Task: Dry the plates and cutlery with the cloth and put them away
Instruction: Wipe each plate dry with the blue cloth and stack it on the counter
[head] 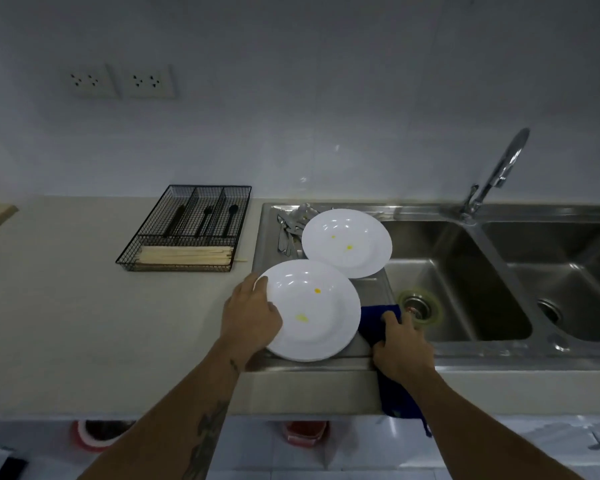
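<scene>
Head view showed the left hand (pixel 252 315) gripping the rim of the near round white plate (pixel 314 311) on the steel sink's drainboard (pixel 373 289), while the right hand (pixel 400 344) clutched a dark blue cloth (pixel 378 315) just beside it. Metal cutlery (pixel 288 233) lay behind the far white plate (pixel 347 242).

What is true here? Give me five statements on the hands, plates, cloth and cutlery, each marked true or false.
1. The left hand grips the near plate by its rim. True.
2. The right hand holds a fork. False: it grips the blue cloth.
3. Both plates are spotless. False: the near plate and the far plate carry yellow spots.
4. Metal cutlery lies on the drainboard behind the far plate. True.
5. The wire tray sits in the sink. False: it sits on the counter.
</scene>
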A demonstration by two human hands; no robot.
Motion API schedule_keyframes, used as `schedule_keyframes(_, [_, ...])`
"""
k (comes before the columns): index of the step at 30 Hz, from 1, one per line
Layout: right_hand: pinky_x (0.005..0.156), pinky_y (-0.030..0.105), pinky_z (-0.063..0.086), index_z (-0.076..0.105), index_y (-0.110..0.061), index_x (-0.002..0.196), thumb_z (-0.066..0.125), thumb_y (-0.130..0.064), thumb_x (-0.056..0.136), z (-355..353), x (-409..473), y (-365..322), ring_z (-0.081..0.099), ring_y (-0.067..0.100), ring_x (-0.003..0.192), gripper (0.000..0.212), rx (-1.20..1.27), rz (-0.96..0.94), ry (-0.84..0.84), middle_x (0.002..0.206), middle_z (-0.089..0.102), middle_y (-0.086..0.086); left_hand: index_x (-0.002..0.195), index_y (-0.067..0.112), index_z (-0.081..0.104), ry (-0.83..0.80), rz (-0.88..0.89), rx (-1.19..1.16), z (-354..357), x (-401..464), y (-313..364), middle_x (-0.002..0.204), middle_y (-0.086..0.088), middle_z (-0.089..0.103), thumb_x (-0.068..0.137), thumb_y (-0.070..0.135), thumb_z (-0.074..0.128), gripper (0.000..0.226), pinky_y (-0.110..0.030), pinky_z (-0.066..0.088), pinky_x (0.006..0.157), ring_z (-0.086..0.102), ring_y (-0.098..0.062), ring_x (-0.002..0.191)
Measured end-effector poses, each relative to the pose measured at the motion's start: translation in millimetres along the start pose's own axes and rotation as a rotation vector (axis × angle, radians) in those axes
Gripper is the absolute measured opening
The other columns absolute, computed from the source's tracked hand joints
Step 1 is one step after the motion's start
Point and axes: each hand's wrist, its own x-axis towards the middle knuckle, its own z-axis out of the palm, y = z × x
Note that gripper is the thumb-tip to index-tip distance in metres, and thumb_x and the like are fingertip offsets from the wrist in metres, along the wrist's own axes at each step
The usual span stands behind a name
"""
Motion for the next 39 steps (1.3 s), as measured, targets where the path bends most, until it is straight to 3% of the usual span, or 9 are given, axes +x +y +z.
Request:
schedule_keyframes(6, [0.071,0.035,0.047,0.05,-0.018,0.122,0.057,-0.025,0.086,-15,32,21,0.057,0.025,0.092,0.038,0.28,0.071,0.233,0.124,0.047,0.007,0.147,0.014,0.036,-0.063,0.079,-0.035,13,59,48,0.152,-0.005,0.037,0.092,0.02,0.046,0.056,-0.04,0.035,0.111,0.038,-0.026,0.137])
schedule_keyframes(10, [0.07,0.04,0.053,0.053,-0.021,0.115,0.059,-0.028,0.082,-43,73,23,0.056,0.023,0.086,0.034,0.3,0.001,0.336,0.111,0.052,0.004,0.12,0.013,0.052,-0.064,0.121,-0.03,13,93,66,0.126,-0.002,0.051,0.088,0.013,0.048,0.032,-0.031,0.041,0.089,0.051,-0.025,0.117])
schedule_keyframes(15, [0.083,0.039,0.05,0.054,-0.016,0.126,0.059,-0.025,0.084,-74,121,1,0.053,0.027,0.099,0.043,0.218,-0.166,0.351,0.116,0.052,0.009,0.126,0.019,0.052,-0.092,0.06,-0.065,16,128,77,0.127,-0.001,0.049,0.087,0.021,0.048,0.039,-0.036,0.044,0.094,0.051,-0.025,0.117])
schedule_keyframes(20, [0.083,0.036,0.049,0.054,-0.017,0.122,0.055,-0.028,0.085,-65,151,-21,0.05,0.025,0.1,0.038,0.129,-0.264,0.246,0.115,0.048,0.005,0.121,0.022,0.05,-0.191,-0.006,-0.128,25,147,77,0.123,0.002,0.046,0.085,0.024,0.047,0.037,-0.037,0.046,0.09,0.05,-0.023,0.114])
schedule_keyframes(26, [0.088,0.034,0.046,0.051,-0.02,0.129,0.049,-0.028,0.089,-49,177,-34,0.047,0.025,0.104,0.041,0.042,-0.279,0.121,0.123,0.045,0.003,0.132,0.029,0.047,-0.295,-0.045,-0.261,40,182,69,0.12,-0.001,0.051,0.073,0.031,0.044,0.059,-0.044,0.053,0.091,0.057,-0.021,0.103])
schedule_keyframes(29, [0.09,0.034,0.046,0.05,-0.02,0.13,0.049,-0.028,0.09,-42,180,-37,0.047,0.024,0.106,0.041,0.039,-0.269,0.069,0.127,0.044,0.004,0.133,0.023,0.047,-0.315,-0.042,-0.344,40,188,70,0.12,0.0,0.052,0.081,0.02,0.05,0.052,-0.039,0.051,0.092,0.056,-0.021,0.106])
schedule_keyframes(33, [0.092,0.035,0.046,0.051,-0.022,0.133,0.047,-0.029,0.092,-35,185,-40,0.047,0.023,0.108,0.042,0.025,-0.265,0.005,0.129,0.045,0.003,0.133,0.018,0.05,-0.296,-0.112,-0.54,48,198,71,0.111,0.002,0.059,0.085,0.001,0.049,0.051,-0.031,0.052,0.079,0.059,-0.02,0.1])
schedule_keyframes(36, [0.093,0.035,0.045,0.051,-0.023,0.137,0.046,-0.026,0.092,-33,190,-43,0.048,0.024,0.108,0.046,0.038,-0.264,-0.024,0.13,0.047,0.002,0.127,0.019,0.056,-0.269,-0.182,-0.646,52,205,71,0.105,0.0,0.064,0.083,-0.002,0.049,0.05,-0.016,0.048,0.055,0.062,-0.014,0.089])
schedule_keyframes(39, [0.093,0.035,0.045,0.051,-0.023,0.138,0.046,-0.022,0.092,-34,194,-46,0.049,0.025,0.109,0.047,0.067,-0.267,-0.042,0.131,0.048,0.001,0.126,0.019,0.057,-0.243,-0.201,-0.707,57,211,68,0.104,0.001,0.064,0.082,-0.004,0.052,0.049,-0.016,0.044,0.054,0.063,-0.019,0.094])
